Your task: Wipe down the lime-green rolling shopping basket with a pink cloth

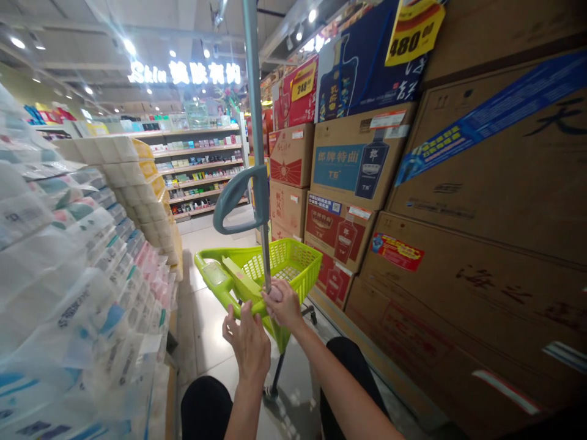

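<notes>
A grey metal pole (258, 110) stands upright before me, with a blue-grey loop handle (238, 208) partway up. My right hand (285, 305) is closed around the pole's lower part. Just left of it, my left hand (250, 342) has its fingers bent and apart, against or very close to the handlebar of a lime-green shopping cart (305, 269). Whether those fingers touch the bar is unclear. Inside the cart's basket lies a long pale-green box (241, 278). The pole's bottom end is hidden behind my right hand and the cart.
Stacked cardboard cartons (481, 275) form a wall on the right. Plastic-wrapped packs (105, 293) are piled along the left, beyond which stand white and yellow packs (151, 195). Stocked shelves (202, 162) are at the aisle's far end. My knees flank the cart's base.
</notes>
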